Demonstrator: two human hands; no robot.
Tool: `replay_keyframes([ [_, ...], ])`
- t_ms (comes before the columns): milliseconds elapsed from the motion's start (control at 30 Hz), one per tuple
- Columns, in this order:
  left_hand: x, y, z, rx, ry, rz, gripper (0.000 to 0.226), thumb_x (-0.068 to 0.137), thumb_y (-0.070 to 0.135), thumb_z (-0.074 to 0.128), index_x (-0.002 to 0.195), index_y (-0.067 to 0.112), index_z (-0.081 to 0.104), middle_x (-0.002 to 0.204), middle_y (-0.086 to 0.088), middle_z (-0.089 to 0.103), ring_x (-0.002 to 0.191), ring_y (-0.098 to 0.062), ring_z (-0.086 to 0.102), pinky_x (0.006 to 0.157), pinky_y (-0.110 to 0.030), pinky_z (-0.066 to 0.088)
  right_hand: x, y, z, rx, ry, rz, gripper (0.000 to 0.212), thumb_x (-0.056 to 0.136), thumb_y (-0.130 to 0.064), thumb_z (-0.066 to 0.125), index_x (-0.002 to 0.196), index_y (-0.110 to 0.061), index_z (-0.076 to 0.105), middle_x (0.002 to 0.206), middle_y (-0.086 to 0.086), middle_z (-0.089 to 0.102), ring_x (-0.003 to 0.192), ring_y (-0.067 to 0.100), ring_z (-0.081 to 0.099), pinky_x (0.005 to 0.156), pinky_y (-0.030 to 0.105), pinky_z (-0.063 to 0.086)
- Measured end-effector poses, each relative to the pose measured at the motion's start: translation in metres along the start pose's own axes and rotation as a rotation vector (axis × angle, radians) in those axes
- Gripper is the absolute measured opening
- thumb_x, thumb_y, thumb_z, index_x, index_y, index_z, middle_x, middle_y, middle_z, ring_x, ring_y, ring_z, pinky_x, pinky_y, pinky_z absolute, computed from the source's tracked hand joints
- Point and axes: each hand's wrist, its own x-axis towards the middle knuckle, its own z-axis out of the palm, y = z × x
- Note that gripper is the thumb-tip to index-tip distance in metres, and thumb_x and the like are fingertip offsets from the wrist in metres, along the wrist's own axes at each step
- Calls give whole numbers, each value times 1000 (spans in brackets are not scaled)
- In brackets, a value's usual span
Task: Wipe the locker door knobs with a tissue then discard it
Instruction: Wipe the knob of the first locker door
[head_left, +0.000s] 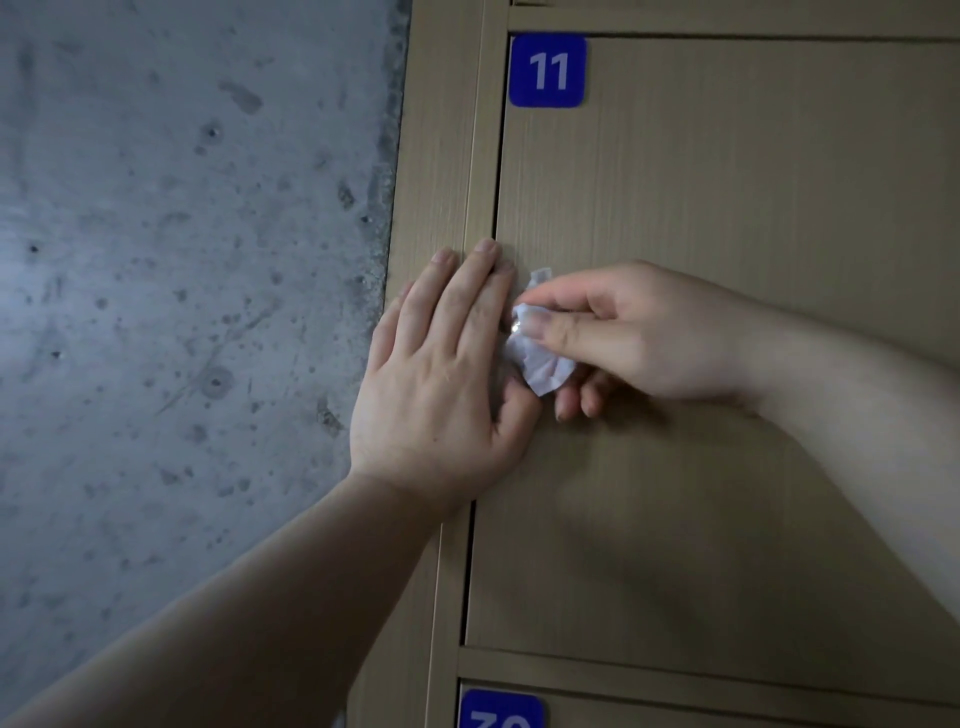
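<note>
Looking down from my head camera, I face the locker door (753, 208), a pale wood-grain panel with a blue plate reading 11 (547, 70) in its upper left corner.

My left hand (441, 374) lies flat against the door's left edge. Its fingers are straight and close together, pointing up, and they span the seam between the door and the locker frame (441, 156). It grips nothing and only presses on the surface.

My right hand (639, 332) comes in from the right with its fingers curled. It pinches the tissue (543, 366) between thumb and forefinger. The tissue is a small, crumpled white wad, held against the door just beside my left fingers and touching them.

At the tissue's left edge a tiny bright metal glint marks the knob (516, 326). The tissue and my fingers cover nearly all of it, so I cannot tell its shape.

Below this door a horizontal rail separates it from the next locker, where the top of another blue number plate (501, 713) shows at the bottom of the view. Its digits are cut off.

To the left of the lockers is a rough grey concrete wall (182, 260), pitted and stained.
</note>
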Motion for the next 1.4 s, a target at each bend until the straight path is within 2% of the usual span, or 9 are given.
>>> replay_keyframes([
  [233, 0, 0, -2, -2, -10, -1, 69, 91, 40, 42, 155, 16, 33, 164, 1, 25, 153, -19, 14, 123, -34, 11, 9, 4, 6, -82, 105, 15, 10, 96, -28, 60, 94, -37, 63, 72, 8, 75, 59, 22, 72, 56, 28, 53],
  [367, 0, 0, -2, -2, -27, 1, 71, 90, 41, 39, 156, 17, 31, 164, 1, 24, 153, -19, 13, 123, -36, 12, 4, -5, 6, -294, 231, -47, 12, 94, -33, 63, 101, -28, 72, 64, -9, 71, 49, 6, 67, 58, 24, 56],
  [500, 1, 0, -2, 0, -27, -1, 70, 90, 39, 39, 156, 17, 31, 164, 1, 24, 154, -19, 13, 124, -36, 12, 3, -3, 9, -524, 310, -165, 21, 94, -37, 61, 95, -19, 72, 63, 1, 65, 61, 10, 61, 65, 26, 51],
  [567, 1, 1, -2, -4, -21, -1, 70, 90, 38, 39, 155, 16, 32, 164, 0, 25, 153, -19, 13, 124, -37, 13, 3, -4, 7, -614, 294, -219, 22, 94, -37, 59, 89, -20, 72, 59, -1, 58, 69, 11, 55, 57, 21, 39],
  [767, 0, 0, -2, -10, -27, 1, 70, 90, 41, 39, 156, 17, 31, 164, 1, 25, 154, -19, 12, 124, -37, 12, 7, -18, -1, -767, 148, -196, 21, 94, -40, 57, 98, -24, 70, 71, -5, 62, 69, 8, 54, 62, 30, 41],
  [900, 1, 0, -2, -3, -34, -5, 69, 89, 39, 44, 154, 17, 35, 164, 2, 24, 153, -19, 13, 123, -35, 10, 14, -22, -2, -687, 105, -36, 24, 93, -47, 59, 93, -25, 69, 59, -6, 58, 55, 5, 52, 52, 26, 34],
  [1133, 1, 1, -2, 2, -23, -3, 70, 88, 40, 39, 154, 16, 35, 164, 2, 25, 153, -18, 14, 123, -36, 13, 10, 4, 19, -15, 332, 64, 30, 101, -40, 49, 81, -25, 66, 56, 0, 67, 43, 10, 60, 55, 26, 42],
  [1267, -1, -2, -4, 3, -21, -3, 71, 87, 39, 39, 154, 15, 35, 163, 1, 26, 153, -20, 16, 124, -39, 16, 3, 2, 5, -246, 333, -21, 18, 97, -40, 56, 87, -35, 71, 52, -14, 66, 43, 3, 62, 47, 14, 44],
  [1400, 0, 0, -3, -11, -30, 6, 69, 91, 43, 38, 155, 16, 33, 164, 1, 25, 153, -19, 14, 124, -37, 13, 2, -5, 1, -318, 140, -24, 11, 91, -41, 63, 95, -33, 68, 57, -9, 68, 45, 6, 63, 53, 27, 53],
])
